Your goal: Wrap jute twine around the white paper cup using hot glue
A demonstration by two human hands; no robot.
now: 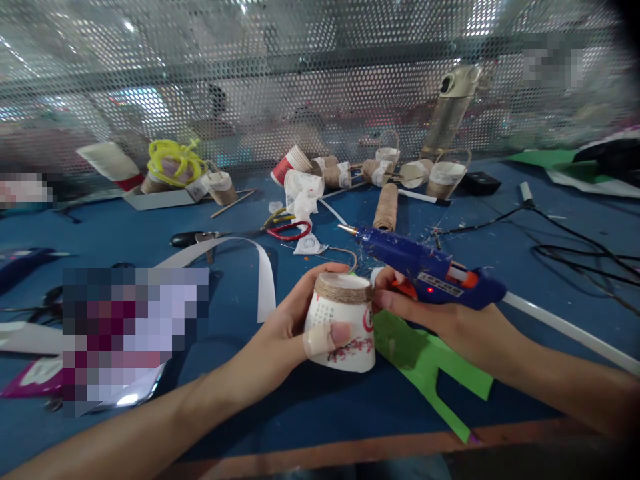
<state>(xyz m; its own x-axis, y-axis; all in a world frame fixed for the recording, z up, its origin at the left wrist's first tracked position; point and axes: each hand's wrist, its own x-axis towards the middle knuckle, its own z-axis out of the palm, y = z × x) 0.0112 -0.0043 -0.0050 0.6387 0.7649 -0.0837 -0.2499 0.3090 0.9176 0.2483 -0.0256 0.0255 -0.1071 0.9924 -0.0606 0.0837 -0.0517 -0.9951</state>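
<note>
My left hand point(295, 327) is wrapped round a white paper cup point(345, 337), held upside down above the blue table point(320, 400). A band of brown twine is wound round the cup's upper end, and my thumb carries a bandage. My right hand point(440, 320) grips a blue glue gun point(430, 272) with an orange trigger. Its metal nozzle points left, just above and behind the cup. A white glue stick juts out behind the gun. My right fingertips touch the cup's right side.
Green paper cut-outs point(425, 363) lie under my right hand. A twine spool point(386, 207), red-handled scissors point(287, 230), a white paper strip point(263, 270), several twine-wrapped cups point(445, 177), yellow cord point(173, 160) and black cables point(575, 250) lie around. A perforated metal screen stands behind.
</note>
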